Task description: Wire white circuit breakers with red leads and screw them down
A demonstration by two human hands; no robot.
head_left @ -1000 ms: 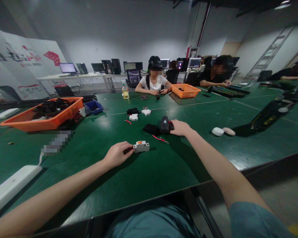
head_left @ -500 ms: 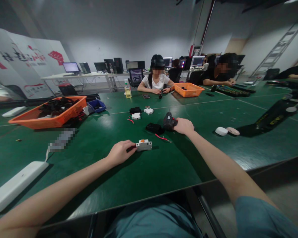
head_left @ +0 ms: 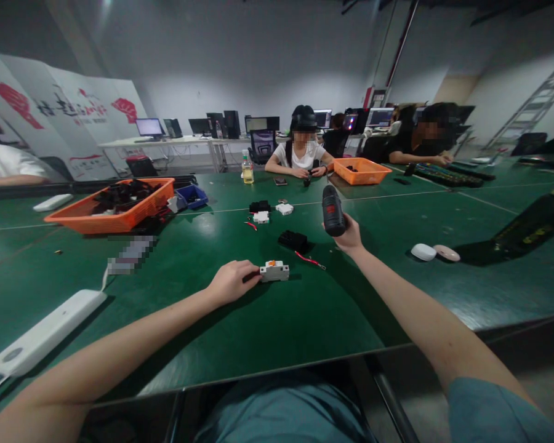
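My left hand (head_left: 234, 282) pinches the left end of a white circuit breaker (head_left: 275, 271) with an orange switch, which rests on the green table. In my right hand (head_left: 349, 237) is a black cordless screwdriver (head_left: 333, 211), raised above the table with its body tilted and its bit pointing away from me. Between the hands lie a black block-shaped part (head_left: 293, 240) and a short red wire (head_left: 310, 261). Farther back are another black part (head_left: 260, 207), two white breakers, one nearer (head_left: 261, 217) and one to its right (head_left: 285, 208), and a small red wire (head_left: 251, 226).
An orange basket of black parts (head_left: 159, 203) and a blue bin (head_left: 194, 197) stand left. A white power strip (head_left: 50, 329) lies front left. Across the table, a person (head_left: 300, 151) sits by a second orange basket (head_left: 364, 174). Two small cases (head_left: 423, 251) lie right.
My right hand has lifted the screwdriver up from near the black part and turned it more upright. My left hand keeps its grip on the breaker. The view has shifted slightly left.
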